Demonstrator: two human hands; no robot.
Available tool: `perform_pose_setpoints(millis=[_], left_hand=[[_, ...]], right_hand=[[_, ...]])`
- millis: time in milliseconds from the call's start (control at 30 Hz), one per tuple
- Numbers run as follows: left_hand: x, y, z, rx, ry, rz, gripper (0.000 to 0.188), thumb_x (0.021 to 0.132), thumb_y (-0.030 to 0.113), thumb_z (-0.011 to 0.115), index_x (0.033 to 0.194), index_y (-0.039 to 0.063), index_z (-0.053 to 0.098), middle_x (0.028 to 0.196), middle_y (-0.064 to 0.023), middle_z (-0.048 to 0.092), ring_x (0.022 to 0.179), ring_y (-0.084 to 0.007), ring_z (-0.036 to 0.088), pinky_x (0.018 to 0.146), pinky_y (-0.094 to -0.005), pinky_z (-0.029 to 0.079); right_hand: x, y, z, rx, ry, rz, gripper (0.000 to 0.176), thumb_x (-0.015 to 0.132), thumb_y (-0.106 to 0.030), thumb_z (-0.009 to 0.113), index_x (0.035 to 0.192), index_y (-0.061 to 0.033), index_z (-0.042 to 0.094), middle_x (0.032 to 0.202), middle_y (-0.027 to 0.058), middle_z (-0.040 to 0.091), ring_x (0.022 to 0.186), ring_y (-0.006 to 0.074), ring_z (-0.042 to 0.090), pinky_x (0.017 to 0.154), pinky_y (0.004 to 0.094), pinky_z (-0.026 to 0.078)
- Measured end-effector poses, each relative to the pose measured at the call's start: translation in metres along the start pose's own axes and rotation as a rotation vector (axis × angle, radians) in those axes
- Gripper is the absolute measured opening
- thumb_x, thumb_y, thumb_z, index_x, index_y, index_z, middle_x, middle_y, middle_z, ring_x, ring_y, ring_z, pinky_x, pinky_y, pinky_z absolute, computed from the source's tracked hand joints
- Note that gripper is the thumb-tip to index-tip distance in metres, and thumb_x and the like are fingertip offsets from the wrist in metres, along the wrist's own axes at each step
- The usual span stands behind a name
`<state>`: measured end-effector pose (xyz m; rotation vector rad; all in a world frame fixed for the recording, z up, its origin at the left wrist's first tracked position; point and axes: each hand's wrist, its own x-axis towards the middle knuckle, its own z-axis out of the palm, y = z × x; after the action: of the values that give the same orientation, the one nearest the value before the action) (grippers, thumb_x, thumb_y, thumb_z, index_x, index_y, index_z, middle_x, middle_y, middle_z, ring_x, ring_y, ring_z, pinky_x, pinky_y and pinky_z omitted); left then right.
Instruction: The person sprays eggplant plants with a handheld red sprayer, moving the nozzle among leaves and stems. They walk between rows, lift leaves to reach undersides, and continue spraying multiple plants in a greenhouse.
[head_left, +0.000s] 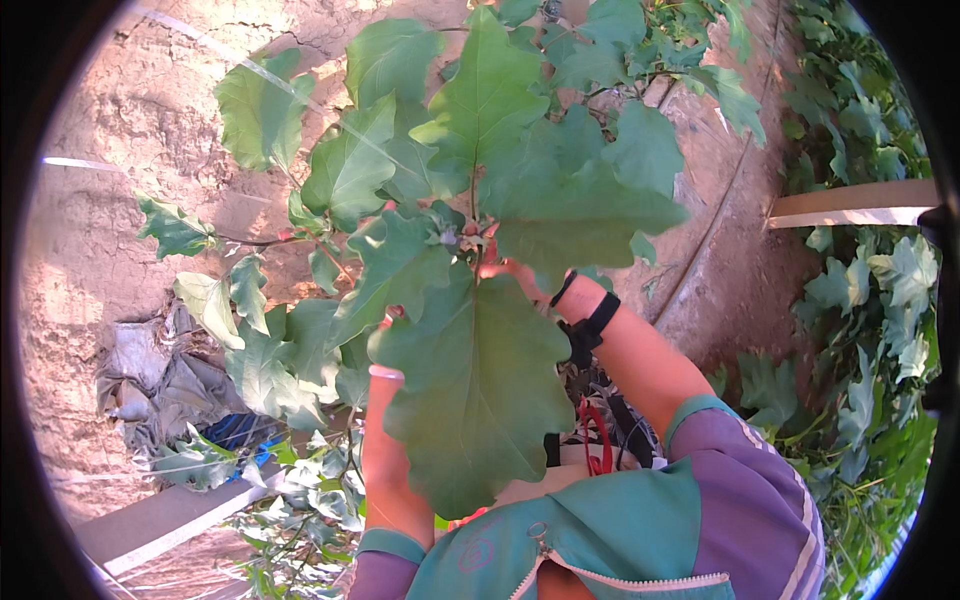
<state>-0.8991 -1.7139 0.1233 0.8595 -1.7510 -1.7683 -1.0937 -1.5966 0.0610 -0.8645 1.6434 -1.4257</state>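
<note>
An eggplant plant with broad lobed leaves (471, 390) rises before me, its growing tip (471, 232) near the middle of the view. My right hand (517, 274) reaches in from the right, its fingers close to the stem just below that tip. Leaves cover part of this hand, so its grip is unclear. Behind the large front leaves, my left hand (391, 316) is almost wholly hidden; only small patches of skin show. A pale band (385, 372) circles the left wrist, and black straps (600, 315) the right one.
Cracked earthen wall (150, 105) spans the left and top. Thin pale strings (247, 64) cross the upper left. Beams jut in at lower left (180, 517) and right (851, 204). Crumpled sheeting (176, 375) lies left, and dense foliage (862, 300) fills the right.
</note>
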Motion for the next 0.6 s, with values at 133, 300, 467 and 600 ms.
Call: perform_pose_setpoints(millis=[133,300,467,600], left_hand=[[0.080,0.022,0.010,-0.087,0.012,0.035,0.023,0.090,0.024,0.059,0.099,0.003,0.055,0.125,-0.0158,0.056,0.115,-0.0240,0.055,0.100,-0.0369,0.042],[0.132,0.015,0.017,-0.251,-0.022,-0.084,0.023,0.090,0.025,0.059,0.094,0.003,0.056,0.125,-0.0160,0.056,0.115,-0.0241,0.054,0.101,-0.0375,0.041],[0.128,-0.017,-0.014,-0.310,-0.245,0.406,0.025,0.099,0.024,0.043,0.102,0.002,0.053,0.132,-0.0199,0.050,0.122,-0.0303,0.049,0.102,-0.0411,0.042],[0.101,-0.025,-0.032,-0.382,-0.256,0.286,0.039,0.093,0.038,0.051,0.081,0.001,0.054,0.133,-0.0267,0.048,0.126,-0.0346,0.045,0.108,-0.0470,0.033]], right_hand=[[0.040,0.014,-0.010,-0.040,0.031,0.006,0.034,0.082,-0.023,0.071,0.110,-0.0057,0.063,0.087,0.0056,0.067,0.077,0.0159,0.064,0.069,0.0315,0.052],[0.069,0.027,-0.017,-0.048,0.056,0.027,0.030,0.082,-0.022,0.071,0.105,-0.0046,0.065,0.083,0.0052,0.068,0.073,0.0143,0.064,0.067,0.0304,0.052],[0.116,0.019,-0.011,0.002,0.052,0.095,0.026,0.082,-0.021,0.072,0.100,-0.0036,0.068,0.080,0.0048,0.069,0.068,0.0128,0.065,0.064,0.0293,0.052],[0.140,-0.003,0.020,-0.040,0.025,0.146,0.023,0.079,-0.017,0.071,0.094,-0.0007,0.067,0.079,0.0100,0.068,0.068,0.0162,0.066,0.064,0.0304,0.052]])
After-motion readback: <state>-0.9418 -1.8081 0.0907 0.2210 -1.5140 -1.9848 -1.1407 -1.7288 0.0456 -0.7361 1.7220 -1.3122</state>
